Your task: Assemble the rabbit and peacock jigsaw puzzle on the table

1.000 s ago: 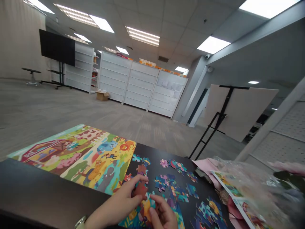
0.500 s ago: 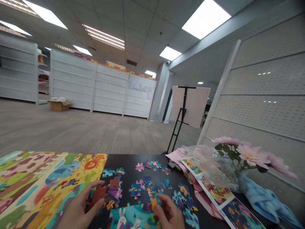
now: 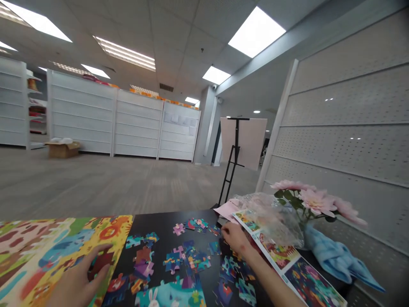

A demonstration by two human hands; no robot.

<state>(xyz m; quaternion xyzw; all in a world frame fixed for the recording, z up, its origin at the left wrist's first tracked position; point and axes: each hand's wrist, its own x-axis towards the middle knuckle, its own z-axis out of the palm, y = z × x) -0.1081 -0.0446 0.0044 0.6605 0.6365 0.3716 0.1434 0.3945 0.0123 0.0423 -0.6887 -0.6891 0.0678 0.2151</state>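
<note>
My left hand (image 3: 78, 279) rests on the edge of a colourful animal picture board (image 3: 47, 247) at the left of the black table (image 3: 153, 221). Its finger and thumb pinch a dark red puzzle piece (image 3: 101, 261). My right hand (image 3: 234, 238) is stretched out to the far right of the table, fingers curled together over loose pieces beside a printed picture sheet (image 3: 287, 264). What the fingers hold is hidden. Several loose puzzle pieces (image 3: 191, 260) lie between the hands. A joined section with a white rabbit (image 3: 172, 296) lies at the near edge.
A crumpled clear plastic bag (image 3: 271, 217) and pink paper lie on the sheet. Pink flowers (image 3: 306, 200) and a blue cloth (image 3: 335, 260) stand at the right by a pegboard wall. Beyond the table stand an easel board (image 3: 236, 153), white shelving and a cardboard box (image 3: 62, 149).
The view has swung right. My left hand carried the dark red piece left onto the board's edge. My right hand left the joined section and reached out to the far right pieces.
</note>
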